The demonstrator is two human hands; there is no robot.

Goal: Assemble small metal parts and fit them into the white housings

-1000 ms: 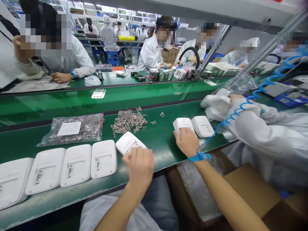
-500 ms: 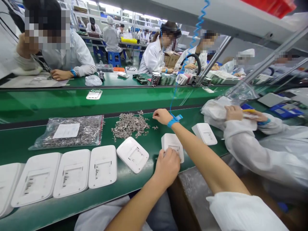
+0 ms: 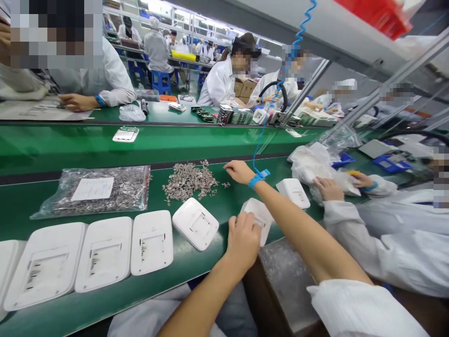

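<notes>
My left hand (image 3: 243, 236) grips the near edge of a white plastic housing (image 3: 261, 216) lying on the green bench at its front edge. My right hand (image 3: 239, 171), with a blue wrist strap and coiled cord, reaches across to the right edge of a pile of small metal parts (image 3: 189, 179), fingers pinched at loose pieces. Another white housing (image 3: 195, 223) lies tilted just left of my left hand. One more housing (image 3: 293, 192) sits to the right beyond my forearm.
A row of white housings (image 3: 105, 252) lines the front edge at left. A clear bag of metal parts (image 3: 94, 189) lies behind them. A co-worker's hand (image 3: 324, 187) handles white bags at right. The green conveyor (image 3: 210, 138) carries a small white unit (image 3: 125, 135). Other people work across it.
My right hand left the housing at right and reached to the metal parts pile. My left hand moved right from the tilted housing and took hold of another housing, which has turned slightly.
</notes>
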